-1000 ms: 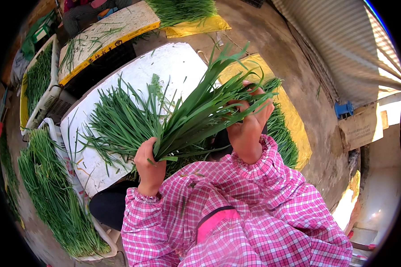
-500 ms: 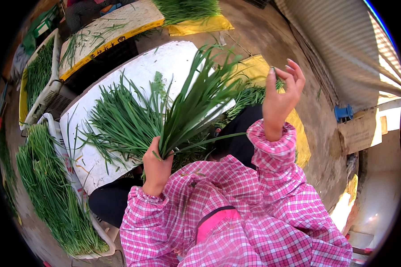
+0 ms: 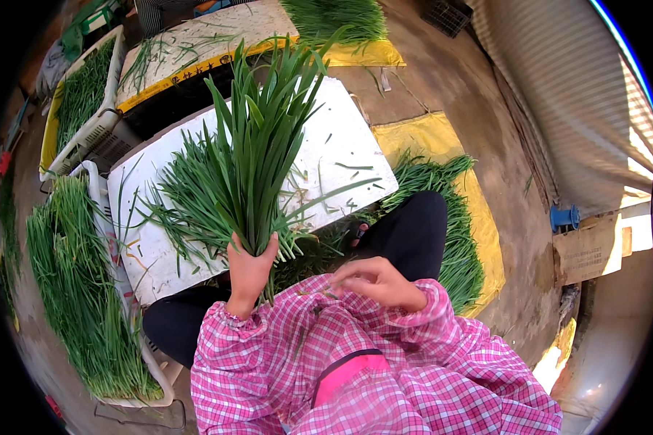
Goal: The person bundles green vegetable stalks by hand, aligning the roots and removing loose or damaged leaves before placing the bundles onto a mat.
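I am gripping deep-green leaves (image 3: pixel 257 159) over the white board (image 3: pixel 352 138). On the board's near side, my sleeves (image 3: pixel 232 366) are showing pink-and-white checks; right of it, the sheet (image 3: pixel 490 235) is showing yellow, the spool (image 3: pixel 564 217) blue.

Soft daylight brightens a white worktop (image 3: pixel 345 134), where a bunch of green leaves (image 3: pixel 261 145) appears crisp. Well right of the worktop, sun glares white along a striped sheet (image 3: pixel 566 94); beyond it, deep shadow pools beneath a yellow-edged board (image 3: pixel 268 18). Fisheye distortion bends the outer edges into blackness.
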Motion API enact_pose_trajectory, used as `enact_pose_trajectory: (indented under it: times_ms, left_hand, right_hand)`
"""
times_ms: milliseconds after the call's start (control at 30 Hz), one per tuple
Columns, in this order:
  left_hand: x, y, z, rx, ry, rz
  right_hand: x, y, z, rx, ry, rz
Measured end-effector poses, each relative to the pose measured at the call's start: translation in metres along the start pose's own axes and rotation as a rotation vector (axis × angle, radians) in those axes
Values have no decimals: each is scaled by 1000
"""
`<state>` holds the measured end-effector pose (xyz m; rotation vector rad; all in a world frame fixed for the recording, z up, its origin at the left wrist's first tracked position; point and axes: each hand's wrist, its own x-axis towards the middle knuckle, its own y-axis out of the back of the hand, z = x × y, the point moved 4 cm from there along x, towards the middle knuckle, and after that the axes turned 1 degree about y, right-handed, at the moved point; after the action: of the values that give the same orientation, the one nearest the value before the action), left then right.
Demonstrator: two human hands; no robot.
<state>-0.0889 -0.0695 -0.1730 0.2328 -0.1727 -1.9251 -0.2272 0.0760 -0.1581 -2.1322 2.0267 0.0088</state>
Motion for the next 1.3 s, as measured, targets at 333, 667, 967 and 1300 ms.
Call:
enact_pose_trajectory:
  times_ms: [333,667,967,1300]
  left_hand:
    - [1,-12,4,134,-189,-83]
    - [-10,-26,12,-33,-82,-347]
    - [-10,-22,7,-407,228,-692]
    - [-11,-22,10,-532,247,-796]
  right_hand:
    - [67,2,-4,126,266,290]
    - [75,1,-20,324,150,693]
    - [67,-5,-43,247,104,662]
    - [77,-10,-65,-21,53,441]
